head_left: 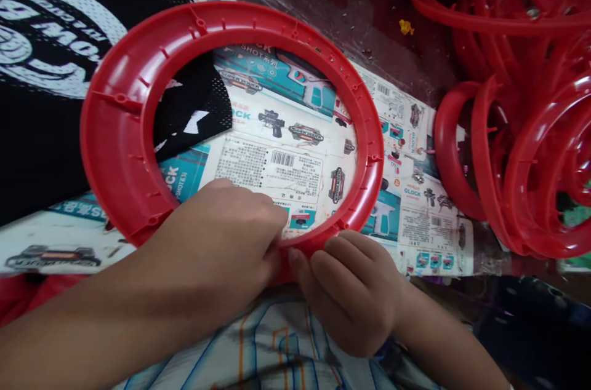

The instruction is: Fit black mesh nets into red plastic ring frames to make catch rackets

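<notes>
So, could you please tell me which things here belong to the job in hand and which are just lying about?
Belongs to the job:
red ring, near rim in the left hand and right hand
red parts heaped at right, probably

Just lying about, apparently:
black cloth, partly under the ring
yellow scrap
printed sheets beneath

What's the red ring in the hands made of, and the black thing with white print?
The red ring looks like hard, glossy plastic: it shines and has moulded ribs. The black cloth seems a matte, perhaps synthetic fabric, as tiny mesh holes show.
</notes>
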`<state>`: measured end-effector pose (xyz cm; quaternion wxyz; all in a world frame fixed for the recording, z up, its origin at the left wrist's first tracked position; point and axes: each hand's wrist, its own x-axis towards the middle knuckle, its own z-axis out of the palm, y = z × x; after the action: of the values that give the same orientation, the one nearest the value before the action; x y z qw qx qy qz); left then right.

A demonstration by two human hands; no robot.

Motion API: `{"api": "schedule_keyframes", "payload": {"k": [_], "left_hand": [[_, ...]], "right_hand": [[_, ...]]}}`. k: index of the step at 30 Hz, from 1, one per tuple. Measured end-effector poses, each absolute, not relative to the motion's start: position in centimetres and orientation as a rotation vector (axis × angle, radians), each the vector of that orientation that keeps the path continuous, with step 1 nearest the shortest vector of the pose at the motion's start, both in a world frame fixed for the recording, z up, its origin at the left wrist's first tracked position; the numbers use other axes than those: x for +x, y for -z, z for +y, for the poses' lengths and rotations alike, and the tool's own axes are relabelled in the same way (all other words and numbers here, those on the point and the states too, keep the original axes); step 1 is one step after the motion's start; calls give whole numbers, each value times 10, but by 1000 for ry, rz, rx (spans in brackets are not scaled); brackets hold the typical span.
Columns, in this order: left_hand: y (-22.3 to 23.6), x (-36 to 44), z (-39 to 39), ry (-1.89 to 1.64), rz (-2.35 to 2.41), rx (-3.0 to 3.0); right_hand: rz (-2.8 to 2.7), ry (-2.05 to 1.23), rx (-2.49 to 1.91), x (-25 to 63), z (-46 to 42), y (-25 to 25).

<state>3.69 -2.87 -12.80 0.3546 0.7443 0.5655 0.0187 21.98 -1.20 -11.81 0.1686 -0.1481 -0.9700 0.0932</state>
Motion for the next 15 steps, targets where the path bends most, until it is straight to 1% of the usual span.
{"api": "schedule_keyframes", "payload": {"k": [7, 15], "left_hand": [[128, 41, -28, -4, 1482, 2009], [129, 38, -29, 29, 1475, 1920]], "right_hand": [[-2791, -434, -434, 221, -6, 118], [-2878, -288, -549, 218, -14, 112]]}}
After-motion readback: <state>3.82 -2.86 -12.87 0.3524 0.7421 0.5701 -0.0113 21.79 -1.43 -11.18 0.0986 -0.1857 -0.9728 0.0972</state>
